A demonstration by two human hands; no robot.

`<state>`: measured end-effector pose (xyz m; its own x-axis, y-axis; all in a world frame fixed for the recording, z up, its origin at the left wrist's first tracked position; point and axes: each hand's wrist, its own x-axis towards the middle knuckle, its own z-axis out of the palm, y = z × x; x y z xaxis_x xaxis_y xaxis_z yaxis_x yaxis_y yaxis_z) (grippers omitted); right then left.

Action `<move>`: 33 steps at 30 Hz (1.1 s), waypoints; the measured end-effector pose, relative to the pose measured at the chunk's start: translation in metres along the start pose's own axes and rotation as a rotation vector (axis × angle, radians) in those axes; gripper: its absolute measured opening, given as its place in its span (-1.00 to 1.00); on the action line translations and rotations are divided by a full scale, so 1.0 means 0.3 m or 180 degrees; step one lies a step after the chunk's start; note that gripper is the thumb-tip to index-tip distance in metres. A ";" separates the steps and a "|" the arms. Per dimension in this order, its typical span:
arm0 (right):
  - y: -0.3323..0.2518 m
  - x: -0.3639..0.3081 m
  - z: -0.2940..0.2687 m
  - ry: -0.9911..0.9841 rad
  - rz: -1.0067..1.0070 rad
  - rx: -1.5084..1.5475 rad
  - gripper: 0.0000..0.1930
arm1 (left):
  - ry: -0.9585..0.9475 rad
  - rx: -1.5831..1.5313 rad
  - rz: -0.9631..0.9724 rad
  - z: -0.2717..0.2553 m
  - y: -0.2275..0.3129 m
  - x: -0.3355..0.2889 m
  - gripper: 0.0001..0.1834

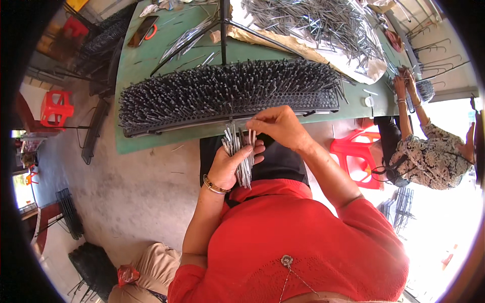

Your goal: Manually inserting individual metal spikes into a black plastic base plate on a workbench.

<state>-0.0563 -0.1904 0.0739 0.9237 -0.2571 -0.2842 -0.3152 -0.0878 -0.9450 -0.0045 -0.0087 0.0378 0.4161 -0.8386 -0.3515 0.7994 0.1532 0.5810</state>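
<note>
My left hand (222,169) is closed round a bundle of thin silvery-grey strips (237,146), held upright in front of my lap. Just above and to the right, my right hand (280,126) pinches at the top of a strip or two by the bundle; its fingertips partly hide them. Beyond both hands, at the near edge of the green table (139,144), lies a long black perforated rack (313,102). Dense rows of dark thin strips (217,88) stand up out of its holes, while some holes at the right front show bare.
A large heap of loose strips (313,25) lies on paper at the back right. Black metal bars (224,35) rise behind the rack. A phone (143,31) and orange-handled scissors (151,33) sit back left. Another person (429,156) works at the right, near a red stool (353,154).
</note>
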 end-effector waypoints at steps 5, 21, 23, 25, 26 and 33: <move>-0.064 0.018 -0.029 0.0562 -0.0544 0.0360 -0.77 | 0.0153 -0.0190 -0.0308 -0.014 0.001 0.000 -0.67; -0.053 0.109 0.050 0.1770 -0.2375 -0.1521 -0.83 | 0.0133 0.0195 -0.0277 -0.039 -0.013 -0.004 -0.63; -0.054 0.103 0.055 0.1727 -0.2533 -0.1716 -0.82 | 0.0088 0.0259 -0.0236 -0.037 -0.016 -0.004 -0.64; -0.065 0.097 0.062 0.1690 -0.2927 -0.1920 -0.81 | 0.0066 0.0297 -0.0231 -0.037 -0.016 -0.002 -0.65; -0.065 0.094 0.066 0.1691 -0.2925 -0.1922 -0.81 | 0.0044 0.0338 -0.0226 -0.037 -0.016 -0.001 -0.65; -0.056 0.100 0.068 0.1761 -0.2708 -0.1959 -0.81 | 0.0115 0.0433 -0.0268 -0.049 -0.028 -0.002 -0.68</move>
<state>-0.0189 -0.1771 0.0780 0.7148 -0.2602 0.6491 0.1629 -0.8407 -0.5165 -0.0053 -0.0018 0.0224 0.3674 -0.8257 -0.4280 0.7671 0.0088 0.6415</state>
